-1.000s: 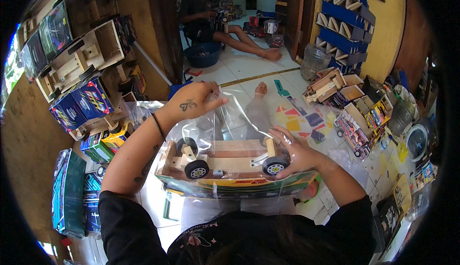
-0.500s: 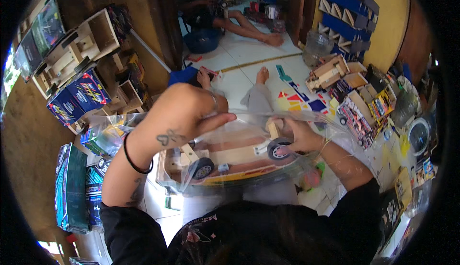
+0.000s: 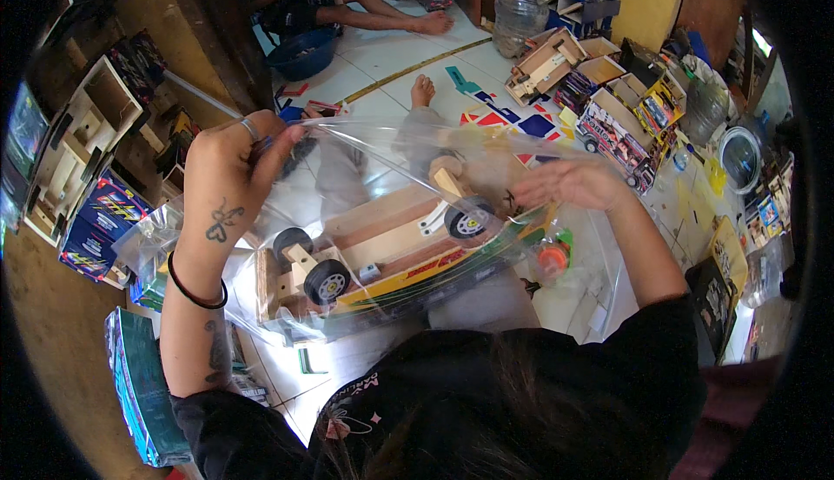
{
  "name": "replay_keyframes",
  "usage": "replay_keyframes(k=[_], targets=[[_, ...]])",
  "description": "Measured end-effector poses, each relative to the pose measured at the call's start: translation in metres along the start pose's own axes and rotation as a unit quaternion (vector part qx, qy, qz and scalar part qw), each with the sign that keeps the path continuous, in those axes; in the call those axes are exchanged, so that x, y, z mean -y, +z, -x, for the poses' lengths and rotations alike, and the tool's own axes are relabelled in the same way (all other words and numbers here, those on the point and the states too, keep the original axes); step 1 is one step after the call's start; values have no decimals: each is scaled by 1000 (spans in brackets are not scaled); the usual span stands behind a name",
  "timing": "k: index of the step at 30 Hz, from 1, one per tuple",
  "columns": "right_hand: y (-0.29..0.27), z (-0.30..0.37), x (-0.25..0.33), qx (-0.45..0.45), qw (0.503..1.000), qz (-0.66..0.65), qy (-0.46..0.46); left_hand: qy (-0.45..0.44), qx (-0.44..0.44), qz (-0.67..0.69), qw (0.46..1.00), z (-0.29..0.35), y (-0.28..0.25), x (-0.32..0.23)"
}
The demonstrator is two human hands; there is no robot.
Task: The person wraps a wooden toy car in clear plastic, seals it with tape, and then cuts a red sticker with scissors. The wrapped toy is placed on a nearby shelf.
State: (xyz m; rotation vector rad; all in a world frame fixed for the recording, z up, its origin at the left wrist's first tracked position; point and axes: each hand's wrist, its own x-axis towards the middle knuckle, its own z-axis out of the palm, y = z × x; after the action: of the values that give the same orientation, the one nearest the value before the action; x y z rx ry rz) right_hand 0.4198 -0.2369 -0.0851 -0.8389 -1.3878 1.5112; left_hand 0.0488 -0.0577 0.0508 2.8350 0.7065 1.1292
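Note:
A wooden toy truck [image 3: 382, 250] lies tipped over in my lap, its underside and black wheels facing up and a yellow and green side toward me. Clear film of a plastic bag [image 3: 373, 158] stretches around and over it. At the upper left, my left hand [image 3: 230, 158] is closed, pinching the bag's edge between thumb and fingers. To the right of the truck, my right hand [image 3: 578, 186] has its fingers stretched out flat against the film, near the truck's right end. Bag film partly veils those fingertips.
Wooden toy truck bodies [image 3: 74, 145] are stacked at the left, above a teal and black box [image 3: 143, 389]. More toy trucks [image 3: 617, 132] and coloured cutouts [image 3: 521, 119] lie at the right. Beyond, another person's legs [image 3: 382, 18] extend beside a blue basin [image 3: 302, 54].
My left hand has moved left, drawing the bag film wider. My right hand has left the truck's wheel, moved right and straightened its fingers. The view has shifted somewhat.

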Motion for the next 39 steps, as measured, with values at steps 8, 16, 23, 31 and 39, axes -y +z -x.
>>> replay_keyframes(k=[8,16,23,31,39], targets=[[-25,10,99,-118,982,98,-114,14,-6,-10,1000,-6,7,8],[-63,-46,107,-334,938,56,-72,-25,-16,35,999,-6,6,20],[-73,-25,86,-308,941,25,-140,-16,116,-26,993,11,-30,35],[-85,-51,81,-397,896,56,-192,-314,92,17,945,125,-122,166],[24,-139,191,-440,661,375,-479,-266,-50,45,962,229,-126,227]])
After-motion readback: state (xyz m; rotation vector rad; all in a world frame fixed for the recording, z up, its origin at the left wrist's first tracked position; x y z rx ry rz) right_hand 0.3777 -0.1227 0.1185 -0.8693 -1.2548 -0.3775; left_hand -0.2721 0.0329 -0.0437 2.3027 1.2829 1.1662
